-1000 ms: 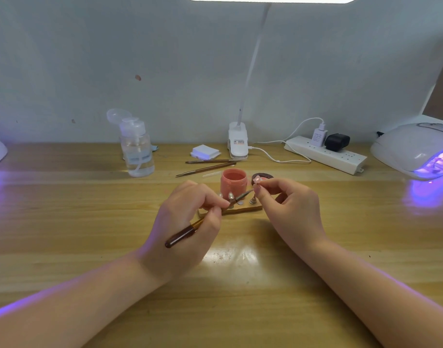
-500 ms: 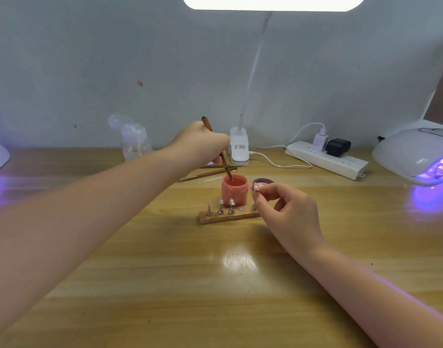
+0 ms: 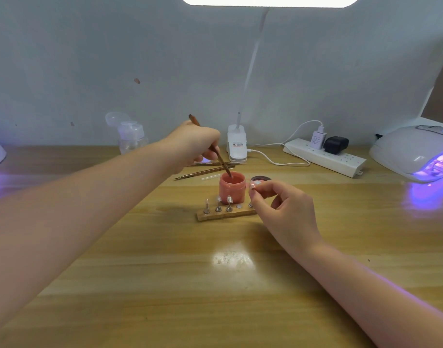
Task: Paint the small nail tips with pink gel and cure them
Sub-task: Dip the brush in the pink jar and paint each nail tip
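The left hand (image 3: pixel 195 144) holds a brush (image 3: pixel 210 146) in a closed grip, fingers curled round the handle, with the brush tip dipped into the open pink gel jar (image 3: pixel 232 188) at the middle of the worktop (image 3: pixel 165 272). The right hand (image 3: pixel 283 209) pinches one small nail tip (image 3: pixel 253 185) between thumb and forefinger, just right of the jar and above the right end of the wooden holder (image 3: pixel 225 214). Three more nail tips stand on the holder's pins, directly in front of the jar; a curing lamp (image 3: pixel 414 151) glows violet at the far right.
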A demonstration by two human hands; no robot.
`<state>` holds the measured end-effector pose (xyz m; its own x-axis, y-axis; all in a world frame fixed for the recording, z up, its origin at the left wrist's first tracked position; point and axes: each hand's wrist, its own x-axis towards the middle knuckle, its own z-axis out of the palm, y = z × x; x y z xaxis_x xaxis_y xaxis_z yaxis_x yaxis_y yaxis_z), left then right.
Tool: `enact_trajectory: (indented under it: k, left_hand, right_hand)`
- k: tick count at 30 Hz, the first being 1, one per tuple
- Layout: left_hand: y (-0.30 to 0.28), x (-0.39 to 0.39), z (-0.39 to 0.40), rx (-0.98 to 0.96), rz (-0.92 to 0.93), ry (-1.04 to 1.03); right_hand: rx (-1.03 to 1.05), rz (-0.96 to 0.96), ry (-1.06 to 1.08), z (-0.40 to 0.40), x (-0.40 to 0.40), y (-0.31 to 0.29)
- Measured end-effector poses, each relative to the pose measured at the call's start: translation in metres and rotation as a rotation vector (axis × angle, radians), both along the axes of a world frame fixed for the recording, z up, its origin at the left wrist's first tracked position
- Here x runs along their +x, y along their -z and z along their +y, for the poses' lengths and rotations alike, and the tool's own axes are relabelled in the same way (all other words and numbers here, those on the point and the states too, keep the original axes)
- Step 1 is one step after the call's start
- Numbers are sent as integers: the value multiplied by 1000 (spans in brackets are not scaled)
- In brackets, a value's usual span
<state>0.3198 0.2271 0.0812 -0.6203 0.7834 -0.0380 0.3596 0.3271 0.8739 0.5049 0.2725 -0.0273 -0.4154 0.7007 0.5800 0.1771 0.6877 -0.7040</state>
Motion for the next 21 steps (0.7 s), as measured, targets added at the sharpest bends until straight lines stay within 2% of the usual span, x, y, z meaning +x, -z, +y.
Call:
enact_trajectory:
  k: [9, 12, 17, 19, 21]
  left_hand:
    - [32, -23, -28, 30, -448, -107]
    - [38, -28, -36, 65, -543, -119]
    - [41, -29, -47, 163, -481, -161]
    - [42, -24, -51, 315, -466, -159]
    - [46, -13, -59, 499, -322, -86]
  right_hand:
    - [15, -8, -2, 0, 0, 0]
    - [24, -11, 1, 0, 1, 0]
    - [27, -13, 4, 1, 0, 1]
    - [19, -6, 7, 1, 0, 1]
    - [7, 1, 6, 2, 0, 1]
